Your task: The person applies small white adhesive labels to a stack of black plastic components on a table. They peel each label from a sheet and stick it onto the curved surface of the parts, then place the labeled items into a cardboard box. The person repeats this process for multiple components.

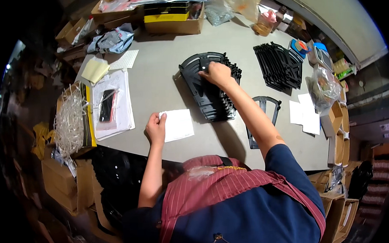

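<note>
Grey table: two hands touch paper and one of two stacks.

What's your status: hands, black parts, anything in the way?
Left hand touching white paper. Right hand on stacked black parts. Right forearm partly hiding single black frame.

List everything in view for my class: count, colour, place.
Table: one, grey, centre
Big stack: one, black, mid-table
Other stack: one, black, right
Loose part: one, black, near other stack
Sheet: one, white, front-left of big stack
Papers: several, white, table's left
Phone: one, dark and red, on papers
Strips: many, whitish, far left
Slips: at least two, white, right
Jar: at least one, amber, far right
Bags: several, clear or grey, table edges
Boxes: several, brown, around table
Clutter: uncountable, mixed, dim edges
Apron: one, maroon, worn
Left hand: one, bare, at sheet
Right hand: one, bare, on big stack
</note>
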Available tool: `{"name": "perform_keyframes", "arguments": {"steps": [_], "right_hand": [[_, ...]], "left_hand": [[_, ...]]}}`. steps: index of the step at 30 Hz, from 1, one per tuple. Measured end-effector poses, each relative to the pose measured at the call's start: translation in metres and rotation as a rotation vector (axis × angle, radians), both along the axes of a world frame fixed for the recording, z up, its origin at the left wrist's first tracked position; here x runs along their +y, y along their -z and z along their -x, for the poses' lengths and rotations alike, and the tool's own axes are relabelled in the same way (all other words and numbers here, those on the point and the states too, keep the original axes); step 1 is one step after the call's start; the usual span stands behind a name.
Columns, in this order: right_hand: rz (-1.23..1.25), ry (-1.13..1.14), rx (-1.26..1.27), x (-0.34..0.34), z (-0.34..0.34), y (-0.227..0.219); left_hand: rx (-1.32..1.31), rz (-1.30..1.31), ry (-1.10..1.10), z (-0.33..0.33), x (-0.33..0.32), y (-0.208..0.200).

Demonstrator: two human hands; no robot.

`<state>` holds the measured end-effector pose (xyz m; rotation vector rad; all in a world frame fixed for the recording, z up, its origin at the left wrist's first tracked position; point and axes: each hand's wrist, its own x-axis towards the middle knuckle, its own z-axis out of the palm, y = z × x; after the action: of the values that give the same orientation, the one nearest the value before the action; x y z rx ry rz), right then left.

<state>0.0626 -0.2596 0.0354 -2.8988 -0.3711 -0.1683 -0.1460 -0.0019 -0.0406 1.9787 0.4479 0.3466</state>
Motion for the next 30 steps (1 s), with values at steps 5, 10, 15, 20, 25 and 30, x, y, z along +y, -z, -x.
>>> {"name": "perform_keyframes", "arguments": {"steps": [5,10,15,20,25,30], "right_hand": [[0.003,-0.072,-0.070,0.008,0.009,-0.015],[-0.231,-0.063,-0.206,-0.012,0.054,-0.049],[-0.209,0.075,-0.305,-0.081,0.122,-0.070],[0.035,0.481,0.064,-0.194,0.169,0.023],[0.042,0.613,0.114,-0.222,0.223,0.051],[-0.045,0.456,0.071,-0.202,0.226,-0.018]], "left_hand": [[0.006,-0.039,0.003,0.001,-0.002,0.003],[-0.092,0.127,0.022,-0.002,0.003,0.026],[-0.124,0.256,0.047,0.000,0.004,0.026],[-0.156,0.458,0.106,-0.007,0.000,0.026],[-0.085,0.807,0.125,-0.002,0.008,-0.014],[-0.103,0.517,0.321,0.004,-0.012,-0.085]]}}
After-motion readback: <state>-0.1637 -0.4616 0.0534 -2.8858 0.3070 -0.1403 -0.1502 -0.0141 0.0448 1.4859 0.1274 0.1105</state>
